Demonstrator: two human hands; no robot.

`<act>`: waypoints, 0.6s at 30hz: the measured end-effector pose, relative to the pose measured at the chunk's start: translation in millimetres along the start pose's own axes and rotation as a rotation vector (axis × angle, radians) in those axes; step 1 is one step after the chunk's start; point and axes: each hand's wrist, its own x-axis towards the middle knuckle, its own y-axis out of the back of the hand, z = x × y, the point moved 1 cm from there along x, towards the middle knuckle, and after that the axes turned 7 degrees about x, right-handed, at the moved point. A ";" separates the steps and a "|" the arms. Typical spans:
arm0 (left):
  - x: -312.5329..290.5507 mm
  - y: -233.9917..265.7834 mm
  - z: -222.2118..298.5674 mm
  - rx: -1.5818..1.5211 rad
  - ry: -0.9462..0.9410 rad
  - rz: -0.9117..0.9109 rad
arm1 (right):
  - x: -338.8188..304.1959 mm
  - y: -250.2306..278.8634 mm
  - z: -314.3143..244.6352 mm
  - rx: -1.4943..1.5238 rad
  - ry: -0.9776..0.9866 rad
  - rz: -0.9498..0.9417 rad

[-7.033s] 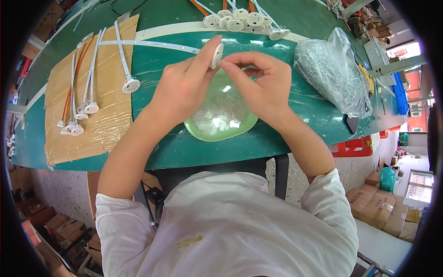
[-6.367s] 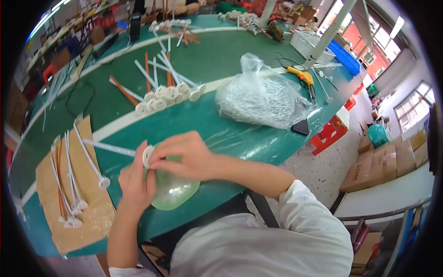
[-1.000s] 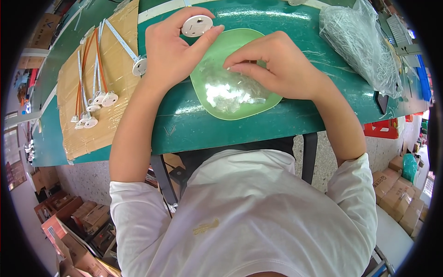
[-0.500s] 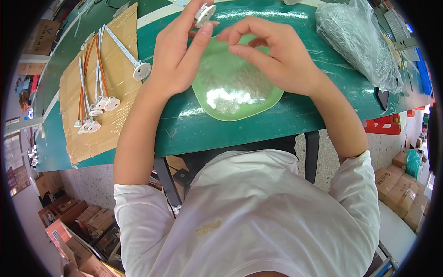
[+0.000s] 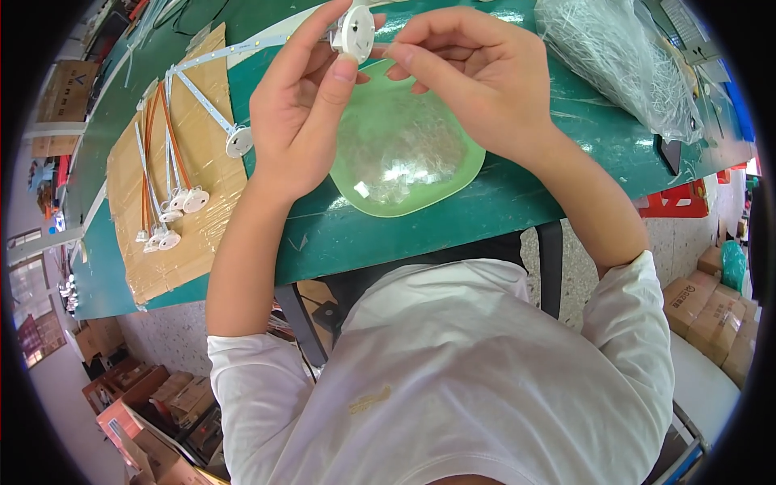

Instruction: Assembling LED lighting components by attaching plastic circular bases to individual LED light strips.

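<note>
My left hand (image 5: pixel 295 121) is closed around a round white disc base (image 5: pixel 358 32), held up over the table with its flat face turned to the right. A white strip with small LEDs (image 5: pixel 234 50) runs out leftward behind that hand, seemingly joined to the disc. Close to the disc's right side, my right hand (image 5: pixel 497 85) pinches thumb against fingers; whatever sits between them is too small to make out. Below both hands lies a green tray (image 5: pixel 396 212) holding many small clear pieces (image 5: pixel 412 153).
Several more LED strips with white disc ends (image 5: pixel 194 200) and orange-brown strips lie on a cardboard sheet (image 5: pixel 153 271) at the left. One strip's disc (image 5: pixel 239 141) rests near my left wrist. A clear bag of thin white pieces (image 5: pixel 618 65) sits on the green table (image 5: pixel 453 222) at far right.
The disc has turned its face to the right, and its LED strip now shows stretching left. My right hand has come closer to the disc, its fingers pinched.
</note>
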 end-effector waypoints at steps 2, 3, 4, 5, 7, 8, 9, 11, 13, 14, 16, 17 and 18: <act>6.1 6.0 -17.9 0.000 -0.071 -0.009 | 13.9 11.4 14.5 -0.267 0.926 -0.244; 7.9 8.7 -22.2 0.005 -0.131 -0.007 | 13.8 10.5 14.9 -0.266 0.925 -0.243; 6.8 8.5 -24.6 0.006 -0.130 -0.007 | 12.9 9.3 14.7 -0.269 0.898 -0.226; 6.3 6.7 -25.4 0.024 -0.135 0.004 | 11.1 8.1 13.8 -0.272 0.870 -0.210; 3.8 9.0 -27.3 0.044 -0.136 0.019 | -3.0 -1.1 2.8 -0.210 0.503 -0.116; 2.4 13.4 -31.2 0.077 -0.135 -0.028 | -7.1 -2.9 1.8 -0.150 0.137 -0.022; 2.2 15.6 -34.1 0.109 -0.137 -0.077 | -7.3 -2.8 1.5 -0.151 0.137 -0.019; 1.1 18.2 -36.8 0.128 -0.118 -0.078 | -7.6 -4.2 -0.6 -0.400 0.341 -0.031; 1.1 20.0 -36.3 0.155 -0.098 -0.071 | -7.9 -5.6 -3.8 -0.423 0.374 -0.067; 2.4 20.5 -35.4 0.082 -0.112 -0.069 | -7.9 -6.1 -5.6 -0.448 0.407 -0.101; 2.9 25.5 -37.4 0.013 -0.124 -0.063 | -4.6 -2.4 -6.2 -0.479 0.499 -0.147; 1.5 32.4 -40.8 -0.028 -0.104 -0.100 | -3.4 -0.8 -6.9 -0.512 0.592 -0.189; 1.5 36.7 -43.0 -0.072 -0.088 -0.140 | -1.7 1.2 -9.7 -0.511 0.593 -0.189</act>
